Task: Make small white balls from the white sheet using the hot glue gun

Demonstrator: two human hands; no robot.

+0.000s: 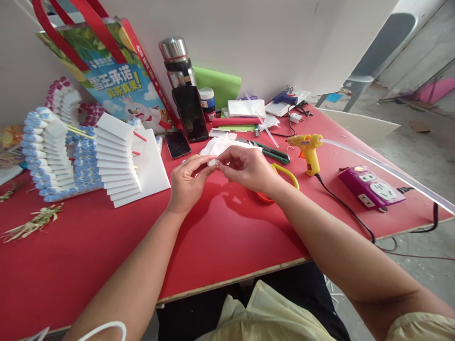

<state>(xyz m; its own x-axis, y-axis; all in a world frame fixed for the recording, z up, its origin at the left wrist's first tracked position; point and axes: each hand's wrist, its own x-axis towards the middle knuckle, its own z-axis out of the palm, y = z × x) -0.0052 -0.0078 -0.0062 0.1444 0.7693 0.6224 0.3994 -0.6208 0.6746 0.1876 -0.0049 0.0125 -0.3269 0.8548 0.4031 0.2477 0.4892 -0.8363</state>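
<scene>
1. Two bare hands meet over one red table [106,246]. The left hand [186,182] and the right hand [249,168] each pinch the same small clear piece [214,162] between thumb and fingertips, with the other fingers curled in.
2. The small clear piece sits between the two hands, just above the table top and near a heap of white scraps [218,144].
3. One yellow glue gun [308,149] stands just right of the right hand, its black cord trailing toward the table edge. One purple power strip [371,187] lies farther right.
4. Two phones are in view: a flat phone [178,144] on the table and a propped phone [190,113] upright behind it, below one steel flask [177,59].
5. One white stepped model [117,161] with two pink sticks [140,136] poking out of it stands left of the left hand. One printed bag [117,80] with red handles stands behind it.
6. One pair of scissors [286,173] lies partly hidden behind the right wrist, and one green-handled cutter [273,152] lies just beyond it.
</scene>
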